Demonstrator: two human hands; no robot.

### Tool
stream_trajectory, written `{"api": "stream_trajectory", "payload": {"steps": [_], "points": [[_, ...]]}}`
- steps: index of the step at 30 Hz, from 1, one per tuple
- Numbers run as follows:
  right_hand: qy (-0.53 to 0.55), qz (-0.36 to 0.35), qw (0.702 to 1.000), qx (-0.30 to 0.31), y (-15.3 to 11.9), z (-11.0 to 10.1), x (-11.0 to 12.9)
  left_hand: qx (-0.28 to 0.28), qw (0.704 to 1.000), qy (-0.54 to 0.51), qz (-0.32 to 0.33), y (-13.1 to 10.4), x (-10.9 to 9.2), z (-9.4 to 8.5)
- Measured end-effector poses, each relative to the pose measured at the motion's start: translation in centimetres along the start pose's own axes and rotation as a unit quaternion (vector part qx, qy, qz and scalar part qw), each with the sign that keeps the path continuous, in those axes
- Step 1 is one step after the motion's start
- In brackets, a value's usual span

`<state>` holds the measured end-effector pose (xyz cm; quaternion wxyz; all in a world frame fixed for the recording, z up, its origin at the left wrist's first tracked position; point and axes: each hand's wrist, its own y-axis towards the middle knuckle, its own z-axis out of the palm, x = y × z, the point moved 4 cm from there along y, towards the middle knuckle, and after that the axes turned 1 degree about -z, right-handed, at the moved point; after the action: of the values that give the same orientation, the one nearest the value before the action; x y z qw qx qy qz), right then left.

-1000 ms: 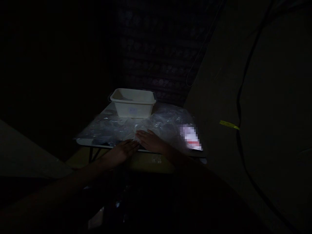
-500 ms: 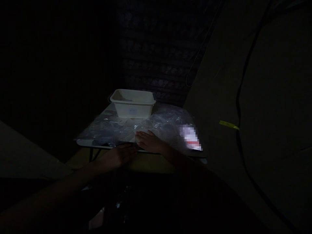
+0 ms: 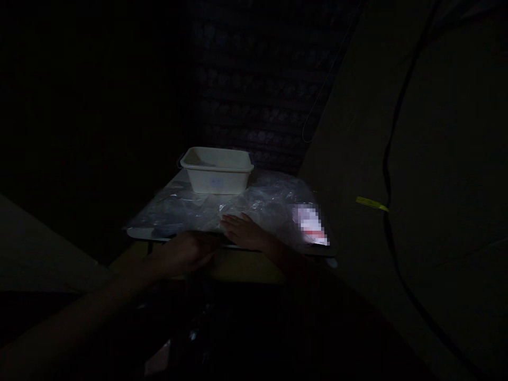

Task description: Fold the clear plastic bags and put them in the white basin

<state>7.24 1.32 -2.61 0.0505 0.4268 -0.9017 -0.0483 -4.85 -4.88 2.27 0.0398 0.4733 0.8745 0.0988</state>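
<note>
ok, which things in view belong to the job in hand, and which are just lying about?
Apparently in use:
clear plastic, under the right hand
table, left hand at its near edge

Apparently just there:
pale tub, on the table
bright pixelated item, at right
yellow tag, on the dark cable

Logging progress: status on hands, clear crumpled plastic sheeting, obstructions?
Right hand flat on sheeting. Left hand curled at near edge of white table, grip unclear. Pale rectangular tub beyond hands.

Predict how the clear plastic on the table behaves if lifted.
Likely floppy: the clear plastic lies crumpled over the table. Probably light, as it looks thin. It may catch under the right hand, which rests flat on it.
</note>
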Motion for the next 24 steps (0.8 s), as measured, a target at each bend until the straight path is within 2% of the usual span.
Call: {"api": "stream_trajectory", "payload": {"steps": [4, 7, 11, 18, 24], "points": [[-0.008, -0.002, 1.0, 0.001, 0.1, 0.2, 0.0, 0.057, 0.997, 0.044, -0.001, 0.1, 1.0, 1.1], [-0.009, -0.006, 1.0, 0.002, 0.2, 0.2, 0.0, 0.041, 0.994, 0.104, 0.003, 0.0, 1.7, 2.7], [-0.004, -0.003, 1.0, 0.008, 0.2, 0.1, 0.0, 0.008, 0.991, 0.135, 0.014, 0.0, 1.9, 4.4], [0.0, 0.001, 1.0, 0.025, 0.0, 0.0, 0.0, -0.023, 0.989, 0.143, 0.009, 0.4, 1.2, 4.8], [-0.002, -0.003, 1.0, 0.025, 0.0, 0.2, -0.1, -0.029, 0.99, 0.139, 0.014, 0.3, 1.5, 5.0]]}}
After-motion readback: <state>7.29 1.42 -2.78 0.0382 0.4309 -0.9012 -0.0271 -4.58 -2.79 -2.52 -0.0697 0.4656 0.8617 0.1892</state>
